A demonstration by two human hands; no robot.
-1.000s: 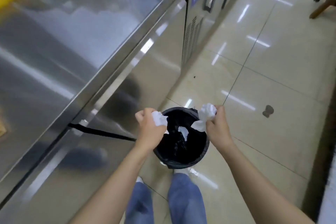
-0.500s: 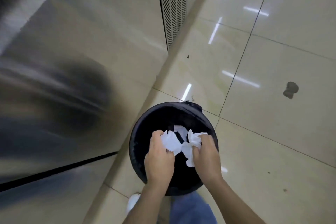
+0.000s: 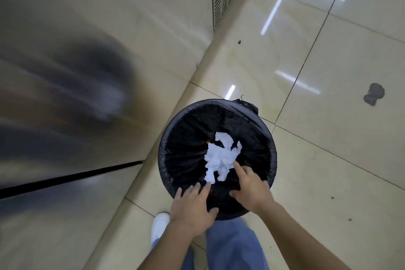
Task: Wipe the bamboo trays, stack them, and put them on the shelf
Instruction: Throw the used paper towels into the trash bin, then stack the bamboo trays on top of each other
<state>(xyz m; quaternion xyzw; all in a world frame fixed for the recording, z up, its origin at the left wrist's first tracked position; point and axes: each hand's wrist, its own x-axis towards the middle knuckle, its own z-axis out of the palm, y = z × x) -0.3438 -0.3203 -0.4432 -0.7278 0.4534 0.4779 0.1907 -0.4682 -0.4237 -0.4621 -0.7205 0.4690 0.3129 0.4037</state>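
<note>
Bamboo trays were nowhere in view at this moment, and neither was the shelf; where they stood could not be told from the head camera. What showed instead was a round bin (image 3: 166, 160) lined with a black bag, standing on the tiled floor (image 3: 328, 138) just beside the steel front of a cabinet (image 3: 87, 50). Crumpled white paper (image 3: 220, 158) lay inside the bin near its middle.

Both hands hung over the near rim. The left hand (image 3: 192, 208) was spread, fingers loose and apart, holding nothing. The right hand (image 3: 252, 186) was likewise empty, its fingers splayed with the forefinger reaching toward the near edge of the paper, close to it or just touching; which could not be told. Blue trouser legs (image 3: 232, 245) and a white shoe (image 3: 158, 226) showed at the bottom edge, close against the bin.

Judged from this, the step in hand was the discarding of the used wiping paper, a side errand within the task. Whether the trays were wiped, stacked or shelved could not be judged. The next move would probably call for drawing both hands clear of the bin, straightening up, and turning back to wherever the trays were.
</note>
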